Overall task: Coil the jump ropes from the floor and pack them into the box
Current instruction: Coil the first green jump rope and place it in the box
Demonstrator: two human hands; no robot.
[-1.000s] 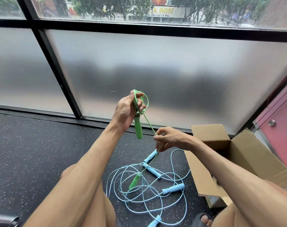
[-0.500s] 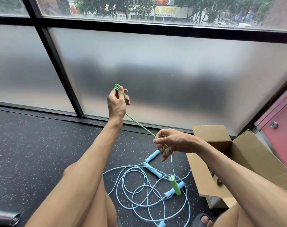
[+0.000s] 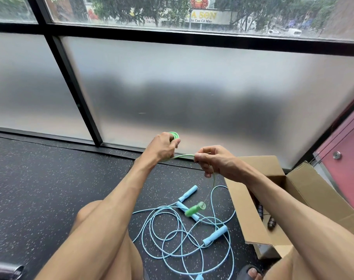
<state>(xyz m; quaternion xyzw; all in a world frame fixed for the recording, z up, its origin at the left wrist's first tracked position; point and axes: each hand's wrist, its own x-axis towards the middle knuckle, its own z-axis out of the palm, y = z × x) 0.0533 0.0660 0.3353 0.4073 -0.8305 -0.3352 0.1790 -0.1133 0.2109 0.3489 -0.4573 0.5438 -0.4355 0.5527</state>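
Left hand: my left hand (image 3: 162, 147) is closed around the small coil I am building from the thin green plastic jump rope (image 3: 182, 157); green loops show just above my knuckles.
Right hand: my right hand (image 3: 214, 160) is pinched shut on the green cord, a short curved span running between my two hands.
Free end: below my right hand the cord drops to the green foam-grip handle (image 3: 194, 210), which looks to hang just over the floor pile; I cannot tell whether it touches.
Waiting ropes: the pale blue jump ropes with blue foam handles (image 3: 184, 229) lie in loose overlapping loops on the dark speckled rubber floor (image 3: 51, 188), between my knees and the box.
Box: the open brown cardboard box (image 3: 244, 209) stands to my right, flaps up, with dark handles already inside.
Handling: the cord looks light, smooth and springy, so I judge the loops will try to open unless my left hand pins them. The handle is the only weight and will swing.
Where to grip: I would feed cord through my right fingertips, then catch the handle by its foam, not the cord.
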